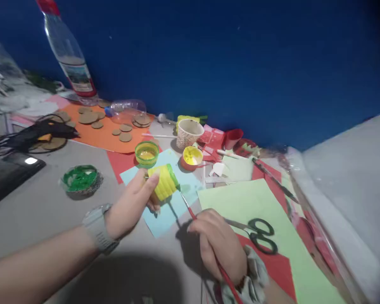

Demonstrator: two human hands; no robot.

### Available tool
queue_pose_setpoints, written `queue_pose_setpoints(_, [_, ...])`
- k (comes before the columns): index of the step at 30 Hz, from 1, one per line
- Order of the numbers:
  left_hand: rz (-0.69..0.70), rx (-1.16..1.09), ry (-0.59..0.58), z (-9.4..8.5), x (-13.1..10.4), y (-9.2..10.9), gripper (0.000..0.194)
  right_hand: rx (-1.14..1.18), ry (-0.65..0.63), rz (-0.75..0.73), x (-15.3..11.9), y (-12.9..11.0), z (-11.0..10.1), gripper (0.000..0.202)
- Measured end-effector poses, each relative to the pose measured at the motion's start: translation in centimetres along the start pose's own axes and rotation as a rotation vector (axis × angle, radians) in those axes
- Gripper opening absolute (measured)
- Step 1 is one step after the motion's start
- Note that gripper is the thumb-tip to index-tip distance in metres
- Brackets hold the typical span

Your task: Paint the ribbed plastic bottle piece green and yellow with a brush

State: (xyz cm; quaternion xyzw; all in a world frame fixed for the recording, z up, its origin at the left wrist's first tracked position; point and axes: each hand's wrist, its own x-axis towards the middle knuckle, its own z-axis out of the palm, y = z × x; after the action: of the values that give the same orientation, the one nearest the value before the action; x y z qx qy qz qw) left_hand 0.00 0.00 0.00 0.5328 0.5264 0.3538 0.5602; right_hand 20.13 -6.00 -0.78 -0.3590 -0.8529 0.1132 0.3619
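The left hand gripped the yellow cylinder, its green end facing the right hand, which, apart from the left, clasped a red-handled brush (tip seemingly touching that end), its long axis slanting forward-left.

A red paintbrush touches the tilted, green-ended, ribbed yellow cylinder.

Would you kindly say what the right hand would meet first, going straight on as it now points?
Probably the yellow cylinder in the left hand; the brush in the right hand seems to touch the cylinder's green end.
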Motion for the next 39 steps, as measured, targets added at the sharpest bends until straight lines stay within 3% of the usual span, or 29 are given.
queue_pose_setpoints(24, [-0.037,-0.128,-0.013,-0.12,-0.35,0.04,0.042,0.042,0.001,0.043,-0.08,-0.27,-0.45,0.019])
queue_pose_setpoints(33, [-0.029,-0.339,-0.024,0.00,0.38,-0.35,0.061,0.039,0.016,0.082,0.11,0.05,-0.43,0.019])
queue_pose_setpoints(35, [-0.027,-0.404,-0.006,0.04,0.34,-0.27,0.063,0.026,0.052,0.064,0.13,-0.01,-0.47,0.019])
queue_pose_setpoints(39, [0.004,-0.622,-0.049,0.03,-0.46,0.12,0.065,0.133,0.266,-0.089,-0.11,0.07,-0.12,0.022])
